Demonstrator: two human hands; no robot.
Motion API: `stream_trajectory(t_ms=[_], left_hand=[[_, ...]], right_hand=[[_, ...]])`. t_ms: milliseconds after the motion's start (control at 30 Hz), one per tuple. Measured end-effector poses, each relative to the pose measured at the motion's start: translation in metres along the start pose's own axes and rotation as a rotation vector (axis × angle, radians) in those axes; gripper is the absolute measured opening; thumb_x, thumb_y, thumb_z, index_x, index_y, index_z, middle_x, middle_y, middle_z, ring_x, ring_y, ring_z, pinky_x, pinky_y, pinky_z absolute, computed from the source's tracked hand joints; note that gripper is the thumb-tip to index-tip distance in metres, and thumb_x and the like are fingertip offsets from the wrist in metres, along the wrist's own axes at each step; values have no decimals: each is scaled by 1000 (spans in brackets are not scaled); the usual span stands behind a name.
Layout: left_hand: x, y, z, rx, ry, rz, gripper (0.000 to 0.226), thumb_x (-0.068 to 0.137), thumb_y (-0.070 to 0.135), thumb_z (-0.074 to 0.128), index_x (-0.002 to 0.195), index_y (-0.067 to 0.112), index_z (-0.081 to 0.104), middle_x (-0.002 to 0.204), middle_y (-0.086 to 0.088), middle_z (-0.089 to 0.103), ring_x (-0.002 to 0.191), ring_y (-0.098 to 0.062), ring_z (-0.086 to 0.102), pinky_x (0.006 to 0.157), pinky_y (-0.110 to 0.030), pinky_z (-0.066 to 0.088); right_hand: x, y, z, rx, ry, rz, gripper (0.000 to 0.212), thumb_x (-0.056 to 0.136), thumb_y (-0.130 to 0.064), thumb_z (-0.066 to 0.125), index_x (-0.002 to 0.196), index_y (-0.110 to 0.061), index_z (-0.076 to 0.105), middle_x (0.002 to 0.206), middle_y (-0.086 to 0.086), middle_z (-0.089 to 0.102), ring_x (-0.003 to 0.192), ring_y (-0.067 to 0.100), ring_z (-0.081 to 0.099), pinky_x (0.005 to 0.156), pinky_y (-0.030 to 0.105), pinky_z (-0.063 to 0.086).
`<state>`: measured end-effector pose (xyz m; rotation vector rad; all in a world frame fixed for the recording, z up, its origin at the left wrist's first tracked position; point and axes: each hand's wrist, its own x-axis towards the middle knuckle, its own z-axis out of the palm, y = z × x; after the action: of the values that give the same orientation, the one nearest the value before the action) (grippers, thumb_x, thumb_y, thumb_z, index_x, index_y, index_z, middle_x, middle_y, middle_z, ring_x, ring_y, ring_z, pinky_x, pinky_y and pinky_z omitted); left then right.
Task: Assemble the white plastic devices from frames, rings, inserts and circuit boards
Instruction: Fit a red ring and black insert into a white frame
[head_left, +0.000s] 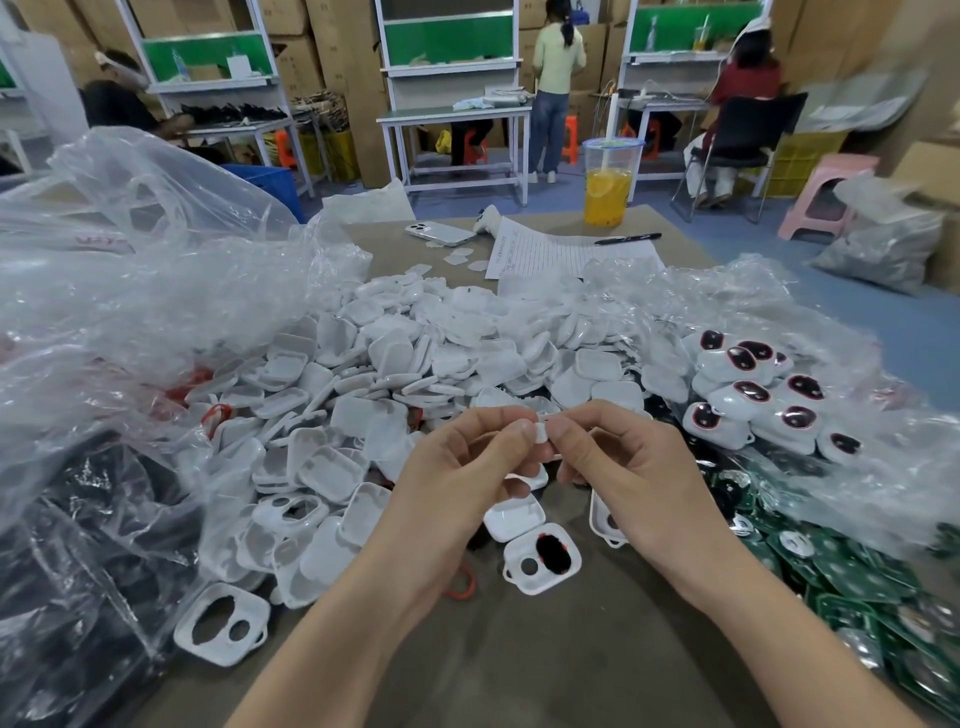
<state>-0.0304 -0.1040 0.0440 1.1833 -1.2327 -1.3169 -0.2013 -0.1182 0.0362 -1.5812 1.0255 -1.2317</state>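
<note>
My left hand (467, 462) and my right hand (618, 462) meet above the table and together pinch a small white plastic piece (541, 432) between thumbs and fingertips. Just below them lies a white frame with a dark insert and red ring (543, 558), beside a plain white shell (514, 517). An empty white frame (221, 629) lies at the lower left. A loose red ring (460, 584) sits under my left wrist. A big pile of white shells (395, 364) fills the middle. Finished devices with dark inserts (753, 400) are stacked at the right. Green circuit boards (857, 582) lie at the lower right.
Clear plastic bags (130, 291) bulge at the left and drape over the right-hand parts. At the table's far end are a phone (439, 234), a paper sheet (561, 254), a pen (628, 238) and a cup of orange drink (608, 182). People work at benches behind.
</note>
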Motion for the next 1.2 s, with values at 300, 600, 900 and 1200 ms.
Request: stream_trajectory(t_ms=[300,600,900,1200], left_hand=[[-7,8,-10,60,-28,-15,39,69,59,73,96,31,77,99,4,77,95,-15,70,96,-56,54],[-45,-19,-37,851,-22,493,4,89,36,68,93,38,70,97,26,66,101,-2,61,84,-15,46],[-45,-19,-36,964,-132,571,12,94,37,63,97,30,73,101,25,66,103,-1,61,87,-19,47],[-46,-22,-33,942,-125,552,15,95,42,59,98,32,70,102,25,65,103,-5,63,86,-22,48]], right_hand=[[-3,0,-2,-150,-26,-30,23,86,-56,59,94,-39,73,85,-9,72,79,16,65,74,34,54],[-23,6,-27,-694,-341,-209,29,85,-68,58,102,-45,62,112,-30,59,117,3,52,97,16,37],[-23,14,-32,-865,-507,-239,34,80,-77,53,107,-56,52,124,-42,45,128,-12,36,107,14,24],[-23,13,-33,-886,-508,-235,32,83,-76,48,101,-52,61,117,-37,52,122,-12,37,106,11,21]])
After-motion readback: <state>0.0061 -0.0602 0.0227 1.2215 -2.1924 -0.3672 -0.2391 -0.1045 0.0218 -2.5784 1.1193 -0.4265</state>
